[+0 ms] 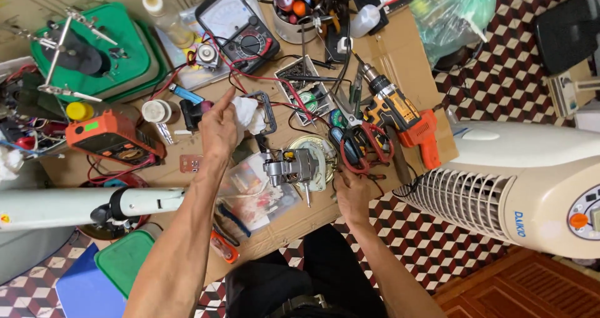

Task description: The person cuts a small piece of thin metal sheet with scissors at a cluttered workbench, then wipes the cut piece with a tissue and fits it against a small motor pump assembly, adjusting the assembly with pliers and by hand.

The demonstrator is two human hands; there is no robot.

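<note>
Two hands work: left hand pinching one white cloth, right hand curled beside one fan motor.

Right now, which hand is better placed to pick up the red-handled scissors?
Probably the right hand: it rests at the cardboard's near edge, just below the red-handled scissors, with nothing visibly held. The left hand is farther away, across the fan motor, and already holds a white tissue.

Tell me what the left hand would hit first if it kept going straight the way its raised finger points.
The left hand, gripping a white cloth, points up the picture. First in that line seem to be the red and black test leads, then the black analog multimeter. Height above the bench is unclear, so it might pass over them.
</note>
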